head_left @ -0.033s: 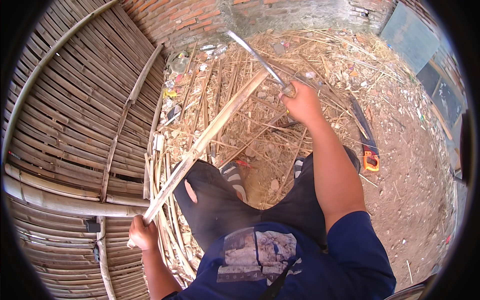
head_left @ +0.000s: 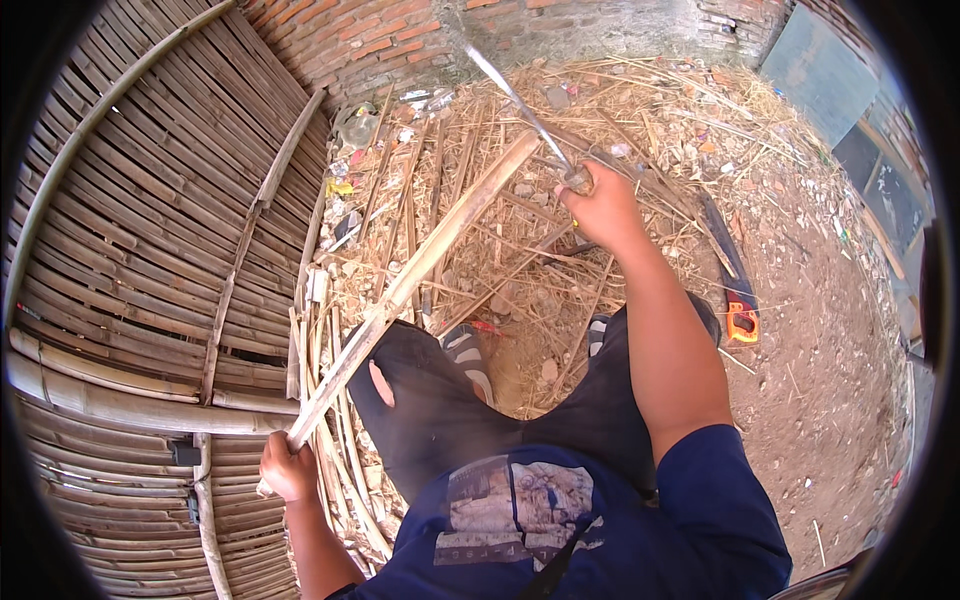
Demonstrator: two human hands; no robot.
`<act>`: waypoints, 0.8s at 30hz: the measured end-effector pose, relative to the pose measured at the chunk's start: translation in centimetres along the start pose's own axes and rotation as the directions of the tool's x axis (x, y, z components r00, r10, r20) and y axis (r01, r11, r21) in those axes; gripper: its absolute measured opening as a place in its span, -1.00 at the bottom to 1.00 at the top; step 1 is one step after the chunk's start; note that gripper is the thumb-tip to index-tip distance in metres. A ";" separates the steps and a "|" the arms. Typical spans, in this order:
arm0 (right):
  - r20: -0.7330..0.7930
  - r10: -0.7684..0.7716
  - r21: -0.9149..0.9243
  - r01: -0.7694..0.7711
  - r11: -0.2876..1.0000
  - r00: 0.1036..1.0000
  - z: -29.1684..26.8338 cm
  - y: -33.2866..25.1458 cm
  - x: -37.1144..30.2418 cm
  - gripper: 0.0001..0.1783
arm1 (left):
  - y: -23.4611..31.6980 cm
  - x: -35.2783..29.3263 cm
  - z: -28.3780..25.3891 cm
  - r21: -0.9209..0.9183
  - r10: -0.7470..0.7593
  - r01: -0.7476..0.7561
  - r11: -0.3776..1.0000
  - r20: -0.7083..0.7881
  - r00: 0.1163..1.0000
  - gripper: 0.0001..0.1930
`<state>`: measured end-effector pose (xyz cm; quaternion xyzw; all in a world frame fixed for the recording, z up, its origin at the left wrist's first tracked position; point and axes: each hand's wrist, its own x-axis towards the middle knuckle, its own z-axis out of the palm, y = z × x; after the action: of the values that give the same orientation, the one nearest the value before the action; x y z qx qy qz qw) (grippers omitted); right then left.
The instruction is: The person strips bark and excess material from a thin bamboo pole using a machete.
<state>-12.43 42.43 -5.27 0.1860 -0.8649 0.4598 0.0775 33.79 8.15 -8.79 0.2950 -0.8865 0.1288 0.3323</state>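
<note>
My left hand (head_left: 287, 468) is closed round the near end of a long split bamboo piece (head_left: 425, 262). The piece slants up and to the right over my left thigh, its far end close to my right hand (head_left: 606, 207). That hand grips the handle of a machete (head_left: 515, 100), whose long blade points up and to the left. The blade passes right by the bamboo's far end; whether they touch, I cannot tell. Beside my left leg lie several thin split bamboo strips (head_left: 340, 465).
A handsaw (head_left: 738, 300) with an orange handle lies on the ground to the right of my leg. Slatted bamboo panels (head_left: 150, 220) stand along the left. A brick wall (head_left: 380, 40) closes the far side. Straw, bamboo scraps and litter (head_left: 600, 100) cover the ground ahead.
The machete's tip has swung slightly upward and to the right. The bamboo piece and my left hand have barely moved.
</note>
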 end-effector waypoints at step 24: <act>0.413 0.298 0.902 -0.431 -0.006 0.861 4.2 -3.5 -2.1 -0.77 | 5.0 6.2 0.0 -0.100 0.185 -0.190 0.977 -0.050 0.981 -0.82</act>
<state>-8.97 37.71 -5.65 -0.0190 -0.3568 0.9050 -0.2311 27.00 9.38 -4.88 0.1897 -0.9091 0.1190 0.3513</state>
